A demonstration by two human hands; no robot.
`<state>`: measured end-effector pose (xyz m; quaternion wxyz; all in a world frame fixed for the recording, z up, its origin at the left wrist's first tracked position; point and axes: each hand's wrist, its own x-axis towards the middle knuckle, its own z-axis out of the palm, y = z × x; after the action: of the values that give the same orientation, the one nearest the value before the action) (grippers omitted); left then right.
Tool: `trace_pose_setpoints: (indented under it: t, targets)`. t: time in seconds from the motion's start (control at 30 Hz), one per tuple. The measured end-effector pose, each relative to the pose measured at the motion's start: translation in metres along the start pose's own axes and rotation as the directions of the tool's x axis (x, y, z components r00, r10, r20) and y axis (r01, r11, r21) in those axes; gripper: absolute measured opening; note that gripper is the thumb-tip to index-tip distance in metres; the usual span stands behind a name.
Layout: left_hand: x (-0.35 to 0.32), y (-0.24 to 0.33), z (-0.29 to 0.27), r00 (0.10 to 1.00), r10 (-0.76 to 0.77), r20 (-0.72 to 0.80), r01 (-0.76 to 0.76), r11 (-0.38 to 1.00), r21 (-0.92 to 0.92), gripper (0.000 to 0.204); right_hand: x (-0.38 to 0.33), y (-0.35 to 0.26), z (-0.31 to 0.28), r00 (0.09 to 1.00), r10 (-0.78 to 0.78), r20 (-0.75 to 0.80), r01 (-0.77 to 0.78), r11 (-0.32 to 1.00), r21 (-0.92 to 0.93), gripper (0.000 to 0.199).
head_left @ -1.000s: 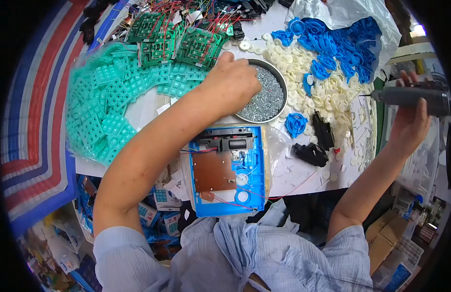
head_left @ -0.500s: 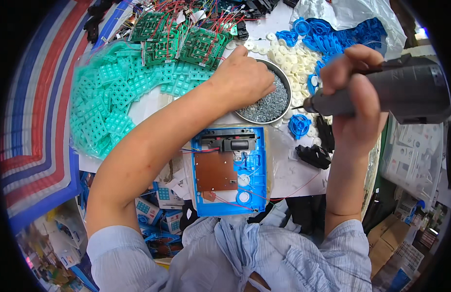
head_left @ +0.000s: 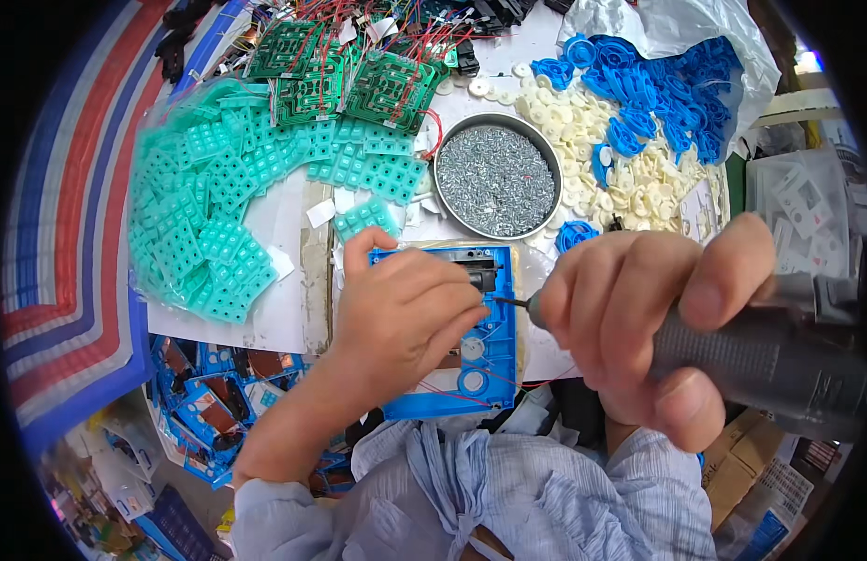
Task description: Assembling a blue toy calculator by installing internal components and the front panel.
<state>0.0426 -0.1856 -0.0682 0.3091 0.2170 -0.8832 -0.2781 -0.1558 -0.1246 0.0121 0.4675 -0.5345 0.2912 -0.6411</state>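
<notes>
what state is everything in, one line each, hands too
left hand: over the blue casing, fingers bent, grip unclear
right hand: closed around the power screwdriver
power screwdriver: held, pointing left, running or not unclear
blue casing: open, partly covered
round tin: open, filled with small metal pieces
teal keypads: heaped
green circuit boards: piled
cream discs: loose, heaped
plastic bag: open, blue parts spilling out
</notes>
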Motion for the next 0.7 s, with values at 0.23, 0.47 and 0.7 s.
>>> trace_pose_setpoints:
  t: [0.23, 0.47, 0.7]
  targets:
    - [-0.016, 0.001, 0.007, 0.993, -0.033, -0.11, 0.018, 0.991, -0.136, 0.019, -0.002, 0.0, 0.005, 0.999, -0.024, 0.039, 0.021, 0.996, 0.087, 0.037]
    - [-0.02, 0.001, 0.015, 0.986, -0.015, -0.165, -0.022, 0.976, -0.218, 0.023, -0.004, 0.0, 0.008, 0.998, -0.049, 0.043, 0.043, 0.99, 0.133, 0.036]
    - [-0.019, 0.004, 0.002, 0.993, 0.109, -0.045, -0.102, 0.985, 0.139, 0.019, -0.002, 0.008, 0.004, 0.998, 0.004, -0.062, 0.002, 0.995, 0.103, 0.036]
